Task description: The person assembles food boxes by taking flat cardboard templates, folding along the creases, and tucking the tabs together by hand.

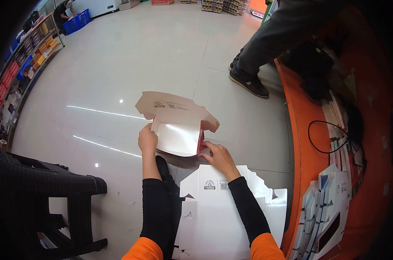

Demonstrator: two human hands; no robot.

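Observation:
A partly folded cardboard box [178, 135], white inside with red outer sides, is held in front of me. Its lid flap stands raised at the far side and bears a small printed logo. My left hand [148, 138] is closed on the box's left wall. At the near right corner, my right hand [218, 157] pinches the red side panel between thumb and fingers. Closer to me, below the right hand, lies a stack of flat white box blanks [222, 221] with a printed logo on top.
A black plastic stool [81, 186] stands at the left. Along the right runs an orange shelf [294, 143] holding more flat blanks [326, 208] and a black cable [310, 134]. A person's leg [259, 47] is at upper right. Another person bends over a blue crate [77, 21] far left.

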